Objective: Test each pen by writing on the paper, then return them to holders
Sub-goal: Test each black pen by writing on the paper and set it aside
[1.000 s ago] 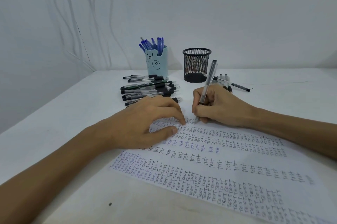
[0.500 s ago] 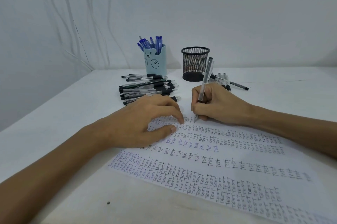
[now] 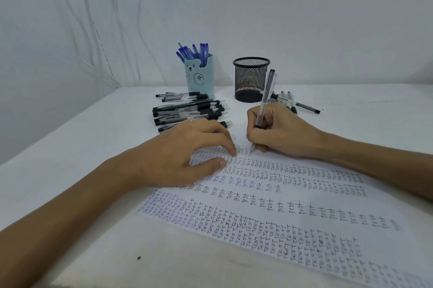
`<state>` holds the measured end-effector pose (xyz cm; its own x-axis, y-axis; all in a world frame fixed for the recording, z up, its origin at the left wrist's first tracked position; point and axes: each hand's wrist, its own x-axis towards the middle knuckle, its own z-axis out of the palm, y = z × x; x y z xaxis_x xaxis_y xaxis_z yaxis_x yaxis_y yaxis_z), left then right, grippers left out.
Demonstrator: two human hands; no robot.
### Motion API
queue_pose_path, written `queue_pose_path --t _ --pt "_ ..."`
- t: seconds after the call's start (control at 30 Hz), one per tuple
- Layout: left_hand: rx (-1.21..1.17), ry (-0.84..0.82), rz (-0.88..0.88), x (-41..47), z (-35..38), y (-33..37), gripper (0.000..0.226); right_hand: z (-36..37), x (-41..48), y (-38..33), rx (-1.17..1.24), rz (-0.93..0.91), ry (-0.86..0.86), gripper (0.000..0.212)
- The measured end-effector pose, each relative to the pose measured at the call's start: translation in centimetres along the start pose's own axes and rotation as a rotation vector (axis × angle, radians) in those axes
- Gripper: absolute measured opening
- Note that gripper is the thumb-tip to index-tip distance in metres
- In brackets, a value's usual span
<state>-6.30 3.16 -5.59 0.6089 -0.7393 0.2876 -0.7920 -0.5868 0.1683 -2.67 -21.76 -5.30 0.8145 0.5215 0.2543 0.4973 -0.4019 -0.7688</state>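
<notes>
My right hand point(image 3: 281, 133) grips a clear pen with a black cap point(image 3: 264, 97), its tip touching the far edge of the paper point(image 3: 304, 205). The sheet is covered with rows of the word "test". My left hand point(image 3: 185, 154) rests on the paper's far left part, fingertips pressing it down. A heap of black pens point(image 3: 189, 111) lies behind my left hand. A light blue bear holder point(image 3: 200, 76) stands at the back with several blue pens in it. Beside it is a black mesh holder point(image 3: 250, 79), which looks empty.
A few more black pens point(image 3: 295, 102) lie to the right of the mesh holder, behind my right hand. The white table point(image 3: 93, 147) meets a white wall at the back and on the left. A small dark speck point(image 3: 139, 257) sits near the front edge.
The pen tip in my right hand has made small strokes at the paper's far edge. My left hand has stayed on the sheet. The camera view shifted slightly.
</notes>
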Motion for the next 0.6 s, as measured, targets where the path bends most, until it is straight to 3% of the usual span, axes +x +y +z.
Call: queue_pose_path --t 0.6 --pt "-0.005 -0.01 -0.01 -0.03 -0.01 0.03 0.027 0.21 0.43 0.3 0.022 0.037 0.078 0.019"
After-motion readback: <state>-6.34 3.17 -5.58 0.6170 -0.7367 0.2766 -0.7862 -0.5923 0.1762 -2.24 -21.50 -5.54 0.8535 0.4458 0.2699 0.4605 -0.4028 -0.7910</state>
